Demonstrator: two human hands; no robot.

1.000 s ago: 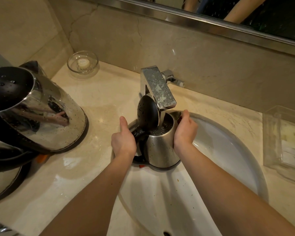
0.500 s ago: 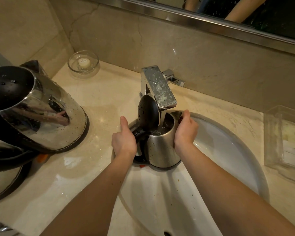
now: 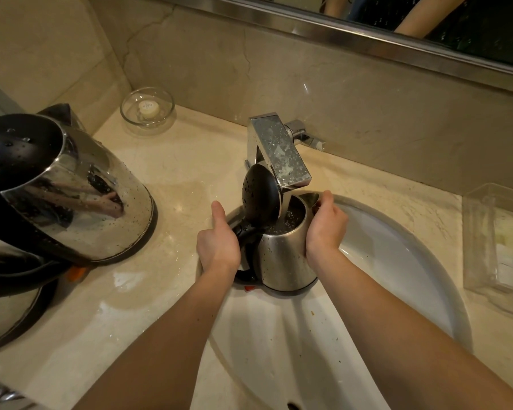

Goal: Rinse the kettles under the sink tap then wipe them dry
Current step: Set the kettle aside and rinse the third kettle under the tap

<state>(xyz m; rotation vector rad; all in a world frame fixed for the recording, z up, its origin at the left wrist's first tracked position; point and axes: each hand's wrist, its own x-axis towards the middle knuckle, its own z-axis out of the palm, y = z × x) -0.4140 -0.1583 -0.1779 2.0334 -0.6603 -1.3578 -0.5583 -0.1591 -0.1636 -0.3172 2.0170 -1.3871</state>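
A person held a small kettle (image 3: 288,258) upright over the left side of the white sink (image 3: 397,261), directly beneath the tap (image 3: 279,152), as a thin stream ran into its open mouth. The left hand (image 3: 218,247) gripped the black handle (image 3: 246,241), fingers wrapped round it and thumb raised; the right hand (image 3: 326,229) steadied the far side, fingers curled round the body just below the spout. The rounded black lid (image 3: 259,202) stood hinged open against the side of the tap. The rinse appeared to be at its midpoint, with frothing water gathered inside the brushed-steel body and nothing yet poured out. A large kettle (image 3: 80,202), mirror-polished and tapering toward its top, sat well apart on the pale marble desk (image 3: 175,173) to the left, its steel beaded with droplets, which suggested it was rinsed but not wiped. No cloth was in view, so all of the drying seemingly remained. Puddles shone on the desk. A glass dish (image 3: 147,109) holding a small white round item stood in the back corner, and a clear plastic box (image 3: 498,241) lay right of the sink, below the steel-framed mirror (image 3: 427,13).
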